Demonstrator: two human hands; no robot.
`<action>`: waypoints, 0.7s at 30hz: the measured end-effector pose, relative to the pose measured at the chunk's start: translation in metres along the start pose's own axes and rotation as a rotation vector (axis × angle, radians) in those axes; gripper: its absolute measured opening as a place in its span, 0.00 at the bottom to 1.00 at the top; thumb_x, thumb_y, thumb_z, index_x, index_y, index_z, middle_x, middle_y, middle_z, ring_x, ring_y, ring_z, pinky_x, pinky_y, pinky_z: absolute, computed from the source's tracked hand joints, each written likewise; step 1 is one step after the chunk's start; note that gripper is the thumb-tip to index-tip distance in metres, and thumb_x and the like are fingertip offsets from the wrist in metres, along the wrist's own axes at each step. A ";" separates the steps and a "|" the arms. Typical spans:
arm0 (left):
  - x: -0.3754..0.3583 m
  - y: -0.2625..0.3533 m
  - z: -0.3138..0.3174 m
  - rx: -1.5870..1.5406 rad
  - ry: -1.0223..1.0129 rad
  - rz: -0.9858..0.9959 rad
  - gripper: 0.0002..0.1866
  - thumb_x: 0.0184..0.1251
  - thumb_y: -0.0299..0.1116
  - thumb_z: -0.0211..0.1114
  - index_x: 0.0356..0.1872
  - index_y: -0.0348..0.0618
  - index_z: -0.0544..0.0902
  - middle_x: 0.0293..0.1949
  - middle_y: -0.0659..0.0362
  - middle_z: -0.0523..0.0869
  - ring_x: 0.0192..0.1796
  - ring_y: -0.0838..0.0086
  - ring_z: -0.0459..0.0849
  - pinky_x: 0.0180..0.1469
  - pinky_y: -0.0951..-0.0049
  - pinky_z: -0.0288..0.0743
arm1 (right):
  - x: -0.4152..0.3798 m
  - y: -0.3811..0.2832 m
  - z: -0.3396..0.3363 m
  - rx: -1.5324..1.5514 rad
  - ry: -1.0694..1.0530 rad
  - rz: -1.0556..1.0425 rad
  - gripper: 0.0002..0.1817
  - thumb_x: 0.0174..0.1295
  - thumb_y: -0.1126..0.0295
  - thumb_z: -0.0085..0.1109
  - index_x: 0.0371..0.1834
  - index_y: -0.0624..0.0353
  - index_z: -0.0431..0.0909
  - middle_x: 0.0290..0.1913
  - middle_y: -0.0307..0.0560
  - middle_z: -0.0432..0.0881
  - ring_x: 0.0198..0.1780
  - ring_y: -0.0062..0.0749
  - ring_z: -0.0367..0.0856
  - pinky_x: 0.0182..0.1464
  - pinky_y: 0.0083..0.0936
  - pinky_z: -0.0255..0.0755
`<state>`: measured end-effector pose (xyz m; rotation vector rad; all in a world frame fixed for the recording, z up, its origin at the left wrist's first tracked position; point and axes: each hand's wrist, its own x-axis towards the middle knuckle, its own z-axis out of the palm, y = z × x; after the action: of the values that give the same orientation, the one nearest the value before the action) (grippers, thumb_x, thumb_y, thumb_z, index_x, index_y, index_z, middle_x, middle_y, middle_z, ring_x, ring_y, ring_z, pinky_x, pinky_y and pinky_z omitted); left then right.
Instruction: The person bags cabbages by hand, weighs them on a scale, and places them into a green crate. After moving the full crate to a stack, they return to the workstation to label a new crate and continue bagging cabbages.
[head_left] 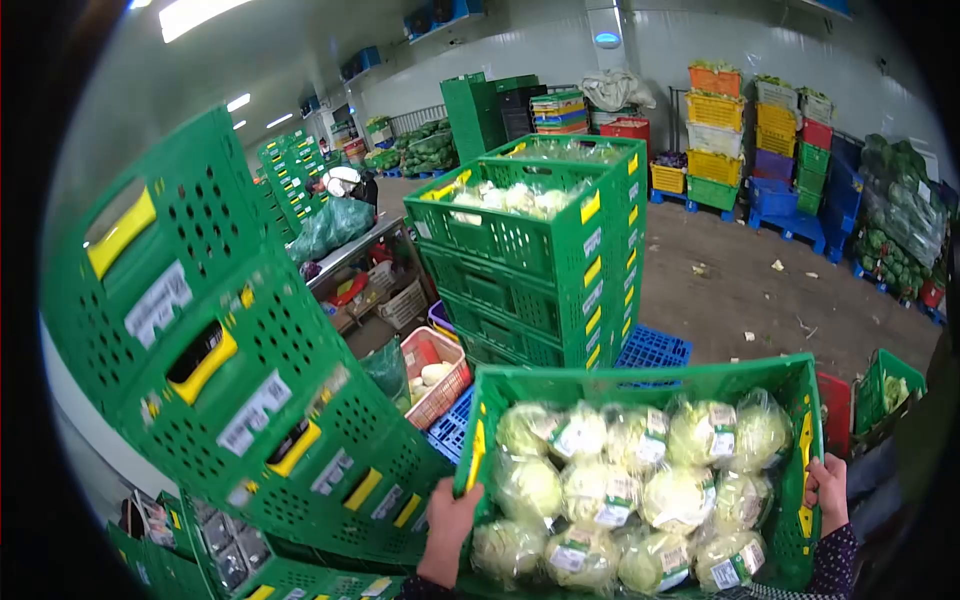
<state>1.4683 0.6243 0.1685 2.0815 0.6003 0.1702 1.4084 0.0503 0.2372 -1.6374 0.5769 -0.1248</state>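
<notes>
A green plastic crate is held in front of me at the bottom right. Inside lie several plastic-wrapped, pale green cabbages with white-and-green labels. My left hand grips the crate's left side, just below a yellow handle piece. At the opposite side, my right hand is closed around the edge, close to another yellow strip. Part of the fingers of both hands is hidden by the crate walls. Just beyond the crate stands a stack of green crates, its upper ones holding pale wrapped vegetables.
Tall green crates with yellow handles rise close on my left. Blue pallets lie under the middle stack. A pink basket sits left of it. Colourful crate stacks line the back wall. Another person bends at the far left.
</notes>
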 end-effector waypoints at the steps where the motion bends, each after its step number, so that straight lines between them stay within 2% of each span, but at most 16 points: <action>1: 0.026 0.028 -0.013 -0.155 0.047 0.115 0.17 0.52 0.37 0.71 0.35 0.33 0.80 0.28 0.54 0.83 0.32 0.71 0.81 0.36 0.66 0.73 | 0.007 -0.020 0.004 0.005 0.009 -0.151 0.14 0.66 0.64 0.52 0.26 0.61 0.67 0.10 0.37 0.63 0.06 0.21 0.60 0.08 0.21 0.53; 2: 0.042 0.074 -0.035 -0.259 0.054 0.260 0.12 0.53 0.32 0.69 0.31 0.33 0.79 0.25 0.59 0.80 0.28 0.79 0.76 0.28 0.71 0.69 | 0.008 -0.037 0.005 0.000 0.012 -0.281 0.14 0.67 0.63 0.52 0.27 0.60 0.68 0.10 0.36 0.63 0.06 0.20 0.60 0.08 0.19 0.53; 3: 0.063 0.112 -0.055 -0.288 0.057 0.134 0.09 0.53 0.30 0.67 0.27 0.34 0.79 0.22 0.63 0.77 0.25 0.83 0.72 0.24 0.75 0.64 | 0.012 -0.062 0.013 0.024 0.072 -0.328 0.15 0.67 0.61 0.52 0.27 0.60 0.68 0.09 0.35 0.63 0.06 0.20 0.61 0.07 0.18 0.52; 5: 0.112 0.179 -0.081 -0.365 0.101 0.314 0.10 0.53 0.31 0.68 0.23 0.33 0.80 0.17 0.65 0.76 0.20 0.84 0.69 0.22 0.77 0.62 | 0.039 -0.112 0.022 0.139 0.075 -0.431 0.18 0.67 0.57 0.52 0.27 0.61 0.68 0.09 0.37 0.63 0.04 0.23 0.61 0.06 0.20 0.53; 6: 0.124 0.230 -0.097 -0.384 0.059 0.360 0.11 0.54 0.34 0.68 0.26 0.33 0.82 0.17 0.64 0.77 0.20 0.84 0.71 0.22 0.77 0.63 | 0.052 -0.141 0.033 0.271 0.090 -0.424 0.19 0.68 0.56 0.51 0.27 0.61 0.68 0.09 0.38 0.63 0.04 0.24 0.60 0.05 0.21 0.53; 7: 0.159 0.256 -0.108 -0.287 0.050 0.323 0.12 0.55 0.35 0.68 0.26 0.33 0.83 0.16 0.64 0.77 0.19 0.84 0.72 0.21 0.76 0.64 | 0.077 -0.160 0.037 0.383 0.022 -0.442 0.19 0.68 0.56 0.50 0.28 0.62 0.68 0.09 0.39 0.63 0.04 0.25 0.59 0.05 0.22 0.52; 9: 0.242 0.299 -0.112 -0.175 0.077 0.564 0.14 0.54 0.36 0.68 0.21 0.32 0.82 0.15 0.62 0.77 0.15 0.79 0.72 0.19 0.73 0.64 | 0.106 -0.212 0.070 0.450 -0.022 -0.498 0.18 0.68 0.56 0.50 0.29 0.61 0.69 0.10 0.37 0.63 0.04 0.23 0.59 0.05 0.22 0.53; 11: 0.283 0.357 -0.104 -0.313 0.044 0.445 0.14 0.54 0.32 0.67 0.15 0.34 0.78 0.14 0.62 0.75 0.14 0.78 0.70 0.17 0.72 0.60 | 0.148 -0.255 0.100 0.539 -0.026 -0.425 0.18 0.67 0.54 0.50 0.31 0.59 0.70 0.13 0.34 0.64 0.05 0.20 0.58 0.06 0.21 0.52; 12: 0.312 0.378 -0.099 -0.344 0.005 0.406 0.14 0.53 0.30 0.68 0.14 0.36 0.77 0.13 0.62 0.74 0.13 0.78 0.68 0.16 0.72 0.58 | 0.175 -0.273 0.113 0.551 -0.045 -0.452 0.18 0.67 0.54 0.50 0.31 0.59 0.70 0.13 0.34 0.64 0.05 0.20 0.58 0.06 0.21 0.52; 13: 0.343 0.394 -0.092 -0.330 -0.008 0.349 0.12 0.53 0.29 0.68 0.15 0.35 0.78 0.14 0.60 0.76 0.13 0.78 0.71 0.15 0.75 0.61 | 0.203 -0.286 0.122 0.573 -0.082 -0.385 0.17 0.67 0.54 0.50 0.32 0.57 0.70 0.15 0.32 0.65 0.06 0.19 0.57 0.06 0.20 0.52; 14: 0.380 0.400 -0.078 -0.239 -0.028 0.378 0.11 0.53 0.28 0.67 0.16 0.34 0.78 0.14 0.59 0.77 0.14 0.78 0.72 0.15 0.75 0.62 | 0.235 -0.295 0.131 0.591 -0.119 -0.314 0.17 0.67 0.53 0.50 0.33 0.56 0.71 0.16 0.31 0.65 0.07 0.18 0.57 0.07 0.20 0.52; 15: 0.402 0.400 -0.071 -0.154 -0.048 0.406 0.10 0.52 0.26 0.67 0.17 0.33 0.79 0.15 0.59 0.77 0.14 0.77 0.73 0.16 0.75 0.63 | 0.254 -0.296 0.135 0.599 -0.134 -0.339 0.17 0.67 0.53 0.50 0.33 0.56 0.71 0.16 0.31 0.65 0.07 0.18 0.57 0.07 0.20 0.52; 17: 0.434 0.408 -0.070 -0.010 -0.123 0.421 0.07 0.53 0.23 0.65 0.19 0.31 0.79 0.16 0.57 0.79 0.16 0.77 0.75 0.16 0.75 0.65 | 0.310 -0.300 0.144 0.551 -0.213 -0.145 0.15 0.67 0.54 0.50 0.34 0.54 0.71 0.17 0.29 0.65 0.08 0.16 0.57 0.07 0.19 0.51; 18: 0.448 0.427 -0.087 0.041 -0.255 0.474 0.06 0.53 0.21 0.64 0.20 0.29 0.78 0.17 0.56 0.79 0.16 0.76 0.76 0.16 0.75 0.67 | 0.340 -0.304 0.149 0.621 -0.284 -0.092 0.14 0.67 0.55 0.52 0.32 0.54 0.71 0.16 0.26 0.61 0.09 0.12 0.52 0.08 0.16 0.46; 19: 0.462 0.438 -0.095 -0.005 -0.393 0.434 0.07 0.53 0.20 0.63 0.19 0.30 0.77 0.17 0.55 0.79 0.17 0.75 0.77 0.17 0.75 0.69 | 0.352 -0.314 0.163 0.605 -0.295 -0.070 0.14 0.67 0.55 0.52 0.32 0.54 0.71 0.16 0.26 0.61 0.09 0.12 0.52 0.08 0.16 0.46; 21: 0.499 0.439 -0.093 0.123 -0.469 0.316 0.06 0.53 0.20 0.63 0.20 0.30 0.77 0.18 0.55 0.79 0.18 0.75 0.78 0.18 0.74 0.70 | 0.358 -0.343 0.190 0.563 -0.282 -0.006 0.15 0.67 0.55 0.51 0.32 0.55 0.71 0.14 0.25 0.60 0.09 0.12 0.54 0.09 0.15 0.48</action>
<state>2.0246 0.7372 0.5270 2.2218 -0.0033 -0.1785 1.8965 0.0794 0.4450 -1.0836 0.2830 -0.0521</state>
